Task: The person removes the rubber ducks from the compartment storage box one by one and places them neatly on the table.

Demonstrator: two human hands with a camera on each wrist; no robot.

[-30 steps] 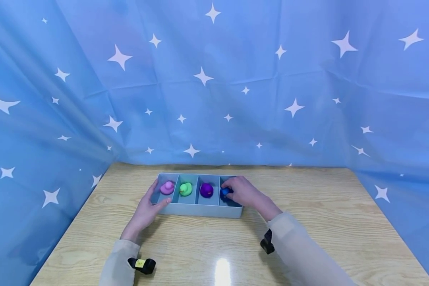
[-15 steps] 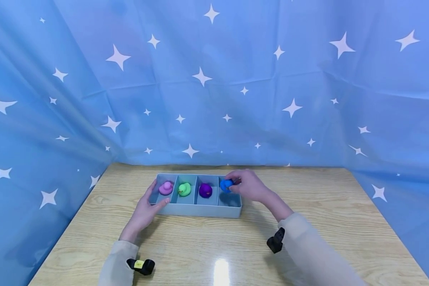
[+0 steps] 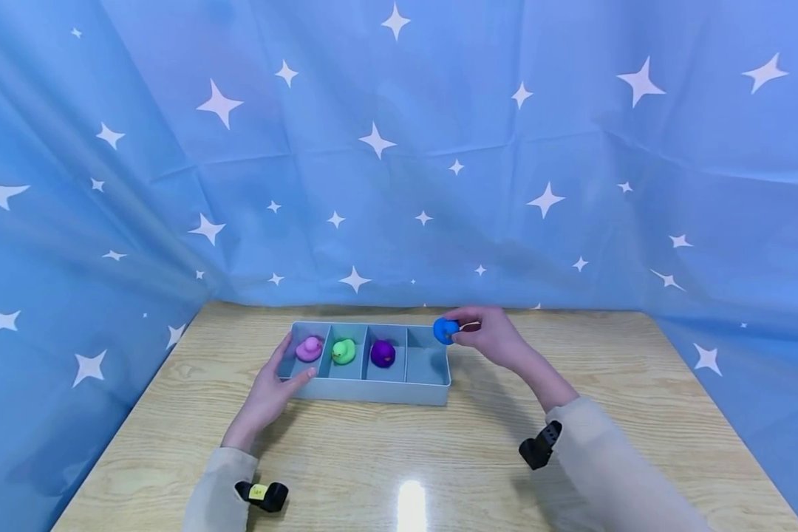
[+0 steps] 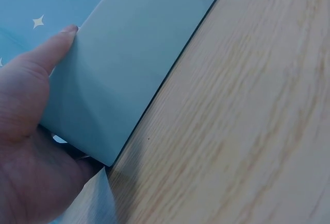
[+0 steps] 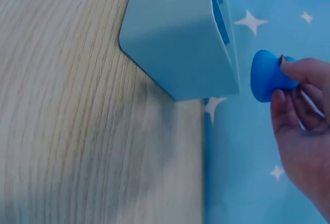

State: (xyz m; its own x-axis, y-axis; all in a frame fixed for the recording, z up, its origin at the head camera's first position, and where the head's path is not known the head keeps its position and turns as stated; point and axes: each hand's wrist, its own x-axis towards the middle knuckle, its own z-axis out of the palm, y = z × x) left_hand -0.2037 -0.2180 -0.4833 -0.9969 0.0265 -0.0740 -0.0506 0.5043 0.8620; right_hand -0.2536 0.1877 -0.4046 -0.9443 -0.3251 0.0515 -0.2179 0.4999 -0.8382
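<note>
A long grey-blue divided box (image 3: 379,391) lies on the table. My left hand (image 3: 267,393) grips its left end, the thumb on the front rim; in the left wrist view the thumb (image 4: 54,49) presses the rim and the other fingers are mostly hidden behind the end. My right hand (image 3: 495,341) pinches a blue rubber duck (image 3: 445,332) above the box's right end. In the right wrist view the blue duck (image 5: 267,77) is between thumb and fingers, apart from the box wall (image 5: 180,44). From the left, compartments hold a pink duck (image 3: 309,349), a green duck (image 3: 343,352) and a purple duck (image 3: 382,354).
The rightmost compartment (image 3: 427,366) shows its bare floor. Wood-grain table (image 3: 346,458) surrounds the box. A blue star-patterned cloth (image 3: 399,185) hangs behind and along both sides. Black cameras (image 3: 539,446) are strapped to both wrists.
My right hand has lifted the blue duck out of the rightmost compartment and moved it up and right. My left hand and the box stay in place.
</note>
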